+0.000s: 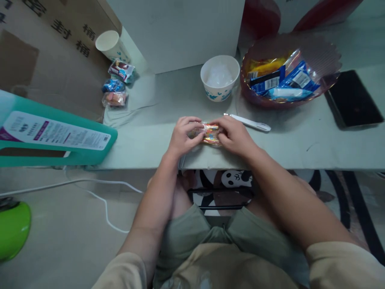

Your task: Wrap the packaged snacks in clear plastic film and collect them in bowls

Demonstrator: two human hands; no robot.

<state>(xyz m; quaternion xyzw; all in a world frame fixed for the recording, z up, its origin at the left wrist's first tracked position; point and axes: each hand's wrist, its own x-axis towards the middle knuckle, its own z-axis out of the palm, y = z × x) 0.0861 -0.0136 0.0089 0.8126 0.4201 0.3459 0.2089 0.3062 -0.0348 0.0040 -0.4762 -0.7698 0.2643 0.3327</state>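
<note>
A small snack packet (211, 133) in shiny, clear wrapping with red, yellow and blue print is held near the table's front edge. My left hand (185, 135) grips its left end between thumb and fingers. On the right end, my right hand (233, 134) pinches the wrapping the same way. What lies inside the packet is hard to make out. Just beyond my right hand lies a white utility knife (251, 122). Behind the packet stands a paper bowl (219, 90) with blue print and whitish, clear plastic in it.
A glass bowl (288, 105) of wrapped snacks stands at right, beside a black phone-like slab (353, 98). On the left are a paper cup (110, 45), several wrapped snacks (120, 71), a green jug (90, 154) and a cardboard box (57, 76). A white box (183, 32) stands behind.
</note>
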